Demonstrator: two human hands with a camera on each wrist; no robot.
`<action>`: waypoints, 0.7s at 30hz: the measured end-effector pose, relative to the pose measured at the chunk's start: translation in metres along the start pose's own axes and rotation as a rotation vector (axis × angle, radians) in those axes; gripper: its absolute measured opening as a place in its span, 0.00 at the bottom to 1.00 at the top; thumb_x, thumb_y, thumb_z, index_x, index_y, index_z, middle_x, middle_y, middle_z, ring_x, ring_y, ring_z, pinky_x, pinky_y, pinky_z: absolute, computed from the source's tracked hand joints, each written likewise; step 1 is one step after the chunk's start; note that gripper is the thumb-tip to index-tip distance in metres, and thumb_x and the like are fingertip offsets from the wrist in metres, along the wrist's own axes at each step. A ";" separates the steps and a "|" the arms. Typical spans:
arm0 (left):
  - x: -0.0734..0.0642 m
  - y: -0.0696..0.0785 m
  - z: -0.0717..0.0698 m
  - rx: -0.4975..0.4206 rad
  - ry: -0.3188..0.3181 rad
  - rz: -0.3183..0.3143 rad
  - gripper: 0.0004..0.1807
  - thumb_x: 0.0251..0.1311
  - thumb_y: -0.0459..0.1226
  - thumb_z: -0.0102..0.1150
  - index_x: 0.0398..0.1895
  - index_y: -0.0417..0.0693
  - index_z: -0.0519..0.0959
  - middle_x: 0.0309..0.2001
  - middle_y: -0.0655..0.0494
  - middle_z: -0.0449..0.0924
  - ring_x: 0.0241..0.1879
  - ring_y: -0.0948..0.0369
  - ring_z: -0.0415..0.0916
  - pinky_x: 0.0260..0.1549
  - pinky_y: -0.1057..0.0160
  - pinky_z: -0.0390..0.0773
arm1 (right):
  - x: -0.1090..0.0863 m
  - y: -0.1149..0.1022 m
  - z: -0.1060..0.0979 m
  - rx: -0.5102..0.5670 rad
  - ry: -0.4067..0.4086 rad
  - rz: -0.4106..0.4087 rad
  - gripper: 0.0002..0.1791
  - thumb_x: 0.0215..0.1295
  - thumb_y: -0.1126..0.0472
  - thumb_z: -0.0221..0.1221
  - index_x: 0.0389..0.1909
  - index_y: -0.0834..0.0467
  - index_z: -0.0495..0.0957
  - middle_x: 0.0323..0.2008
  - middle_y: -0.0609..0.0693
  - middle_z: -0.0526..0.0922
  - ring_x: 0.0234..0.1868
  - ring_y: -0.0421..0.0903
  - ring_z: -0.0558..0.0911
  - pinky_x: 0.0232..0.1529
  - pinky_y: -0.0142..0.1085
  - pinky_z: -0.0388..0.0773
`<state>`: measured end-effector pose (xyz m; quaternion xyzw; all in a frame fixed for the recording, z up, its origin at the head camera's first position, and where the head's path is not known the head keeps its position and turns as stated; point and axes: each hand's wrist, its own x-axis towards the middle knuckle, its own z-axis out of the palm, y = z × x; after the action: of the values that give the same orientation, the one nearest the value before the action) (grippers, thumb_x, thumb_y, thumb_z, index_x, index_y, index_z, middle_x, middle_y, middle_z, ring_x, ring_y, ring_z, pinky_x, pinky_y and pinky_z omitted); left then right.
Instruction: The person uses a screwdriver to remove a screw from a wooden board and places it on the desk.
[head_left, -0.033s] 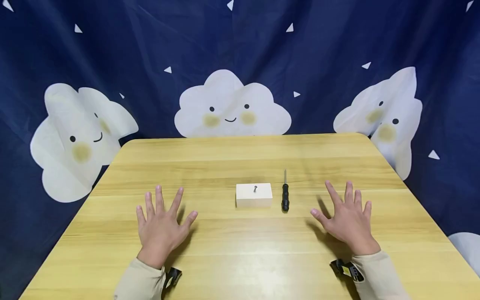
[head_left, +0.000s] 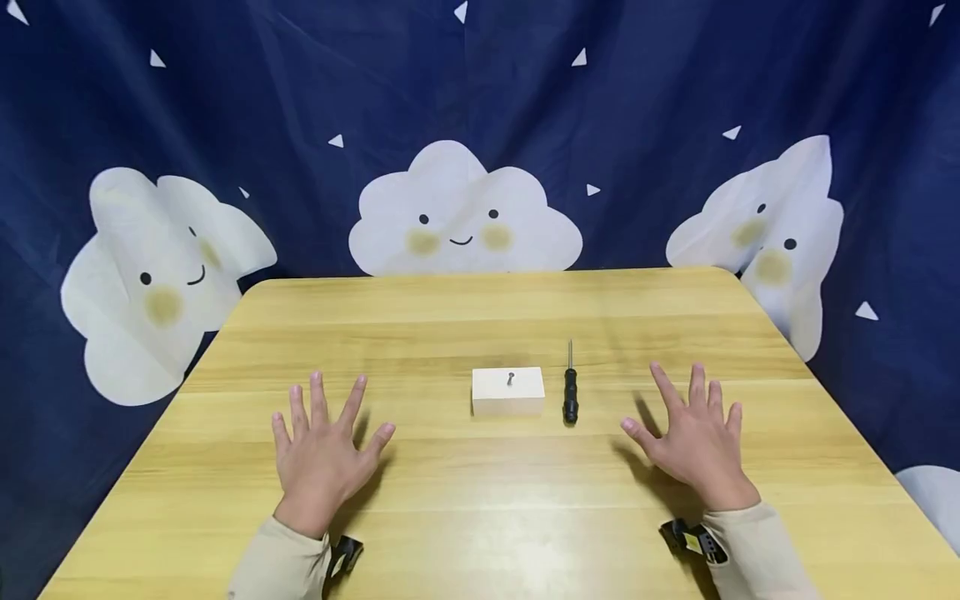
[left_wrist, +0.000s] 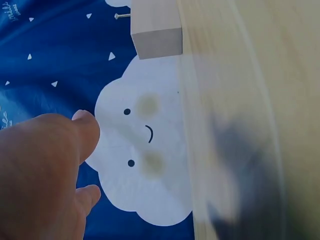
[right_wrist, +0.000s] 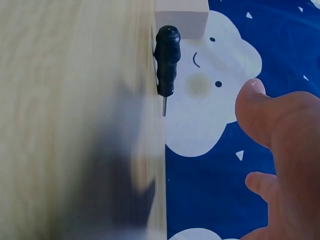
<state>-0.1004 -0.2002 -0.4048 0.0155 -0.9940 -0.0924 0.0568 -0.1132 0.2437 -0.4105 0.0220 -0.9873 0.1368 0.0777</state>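
A pale rectangular block (head_left: 507,405) lies mid-table, and a screw (head_left: 511,378) sticks up from its top face. Just right of it is a screwdriver (head_left: 571,396) with a black handle, its thin shaft pointing to the far edge. My left hand (head_left: 322,462) hovers left of the block, fingers spread, holding nothing. To the right of the screwdriver, my right hand (head_left: 697,446) is likewise spread and apart from everything. The left wrist view shows the block (left_wrist: 157,30) with the screw (left_wrist: 122,16); the right wrist view shows the screwdriver handle (right_wrist: 167,60) beyond my thumb.
The wooden table (head_left: 480,492) has rounded far corners. Behind it hangs a dark blue curtain (head_left: 480,83) printed with white clouds and small triangles. A black wrist strap (head_left: 693,542) shows at the right sleeve, and another black device (head_left: 345,557) at the left.
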 end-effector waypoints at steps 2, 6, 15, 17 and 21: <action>0.001 -0.001 0.000 0.001 0.016 0.018 0.44 0.62 0.67 0.45 0.77 0.62 0.50 0.74 0.29 0.32 0.71 0.32 0.27 0.66 0.28 0.31 | -0.001 0.000 0.000 0.018 0.004 -0.003 0.50 0.61 0.30 0.55 0.77 0.49 0.49 0.69 0.79 0.42 0.65 0.81 0.49 0.57 0.80 0.41; 0.003 -0.003 0.002 -0.240 0.074 0.119 0.45 0.62 0.58 0.59 0.77 0.59 0.51 0.73 0.31 0.44 0.67 0.30 0.52 0.61 0.29 0.60 | 0.000 0.002 0.000 0.144 0.047 -0.022 0.46 0.63 0.37 0.59 0.74 0.56 0.53 0.68 0.79 0.49 0.63 0.80 0.55 0.58 0.77 0.50; 0.006 -0.032 -0.004 -1.143 -0.737 0.691 0.53 0.62 0.46 0.65 0.77 0.48 0.37 0.70 0.30 0.51 0.64 0.38 0.62 0.62 0.49 0.72 | 0.006 0.010 0.002 0.953 -0.008 -0.213 0.20 0.69 0.73 0.53 0.22 0.65 0.53 0.44 0.64 0.80 0.40 0.46 0.84 0.42 0.35 0.85; 0.007 -0.035 -0.004 -1.149 -0.859 0.923 0.61 0.59 0.53 0.64 0.76 0.42 0.28 0.73 0.31 0.41 0.69 0.38 0.53 0.65 0.48 0.67 | 0.007 0.013 -0.001 1.172 -0.103 -0.249 0.23 0.72 0.73 0.49 0.20 0.63 0.49 0.42 0.60 0.81 0.40 0.44 0.84 0.43 0.35 0.85; 0.013 -0.023 0.000 -1.283 -0.864 1.291 0.68 0.57 0.54 0.62 0.69 0.40 0.13 0.74 0.34 0.20 0.74 0.42 0.35 0.70 0.45 0.55 | 0.007 0.021 -0.006 1.519 -0.344 -0.272 0.21 0.77 0.67 0.42 0.19 0.61 0.55 0.42 0.49 0.82 0.41 0.41 0.83 0.42 0.32 0.84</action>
<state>-0.1129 -0.2231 -0.4078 -0.5944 -0.5101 -0.5592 -0.2716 -0.1207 0.2649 -0.4092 0.2103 -0.6103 0.7576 -0.0965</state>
